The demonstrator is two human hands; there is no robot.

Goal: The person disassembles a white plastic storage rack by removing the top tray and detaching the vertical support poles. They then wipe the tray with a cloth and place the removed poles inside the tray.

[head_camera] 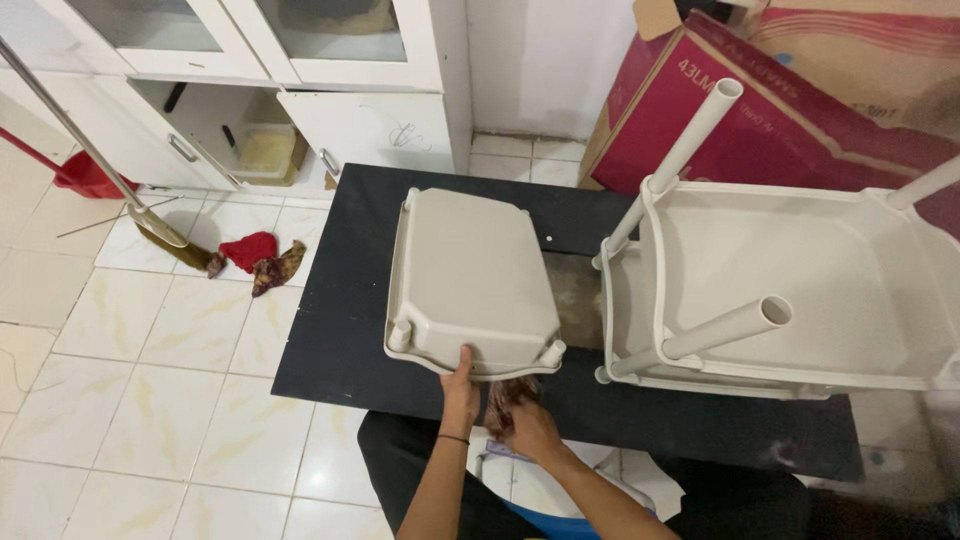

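A low black table (pixel 340 340) stands on the pale tiled floor (pixel 150 400) and carries two beige plastic shelf trays, both turned upside down. The larger tray (pixel 800 280) lies at the right end, its hollow underside facing up and holding nothing; three white tubes rise from its corner sockets, one (pixel 680 150) at the far left corner, one (pixel 725 328) at the near left corner, and a third (pixel 925 183) partly cut off at the right edge. The smaller tray (pixel 470 280) lies just beside it to the left, flat bottom up, with short round sockets at its corners and no tubes fitted.

Behind the table, a large red cardboard box (pixel 780 120) leans against the wall, with white lettering on its side, and a second brown-and-red box (pixel 860 50) stands behind it. A white cabinet (pixel 370 80) fills the far left; its open lower compartment holds a pale rectangular tub (pixel 265 148) with something yellowish inside.

On the floor to the left lie a broom (pixel 150 220), a red dustpan (pixel 90 178) and one crumpled red cloth (pixel 250 250) beside a darker patterned one (pixel 280 268).

The left hand (pixel 460 385) presses on the near rim of the smaller tray, fingers closed over its edge. The right hand (pixel 525 425) is closed around a dark reddish rag (pixel 508 395), held just under that same near edge.
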